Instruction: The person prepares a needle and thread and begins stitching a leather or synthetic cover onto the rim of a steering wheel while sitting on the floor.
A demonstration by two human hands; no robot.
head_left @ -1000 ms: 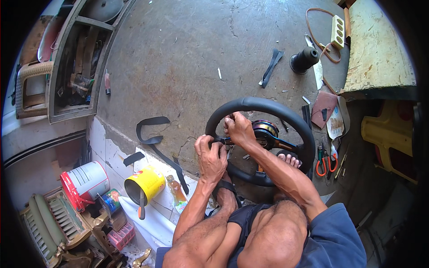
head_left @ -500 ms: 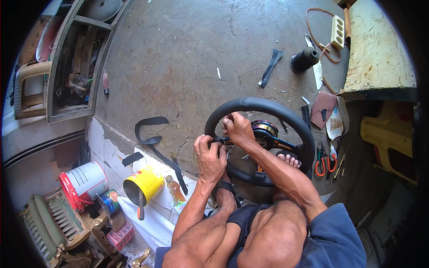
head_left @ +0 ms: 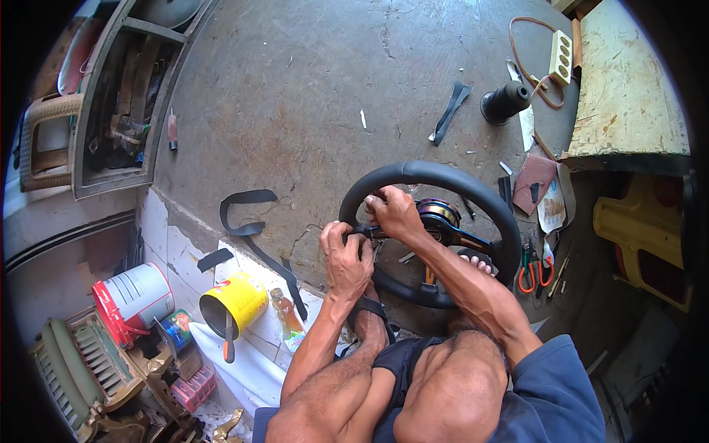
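Note:
A black steering wheel (head_left: 473,184) with a shiny multicoloured hub (head_left: 437,210) rests between my legs, tilted, by my feet. My left hand (head_left: 346,258) is curled over the left side of its rim, fingers bent and thumb against the inner edge. Just above, inside the rim near the left spoke, my right hand (head_left: 393,211) is closed with its fingertips pinched together. What those fingertips hold is hidden or too small to make out. My right forearm crosses over the hub and lower part of the wheel.
To the right lie orange-handled scissors (head_left: 545,273), a reddish-brown flat piece (head_left: 533,183) and a black thread cone (head_left: 507,102), with a power strip (head_left: 560,57) beyond. On the left are black strips (head_left: 251,229), a yellow can (head_left: 244,299), a small bottle (head_left: 284,310) and a white bucket (head_left: 140,295).
Both hands keep nearly the same place and grip on the wheel. The whole view has shifted slightly.

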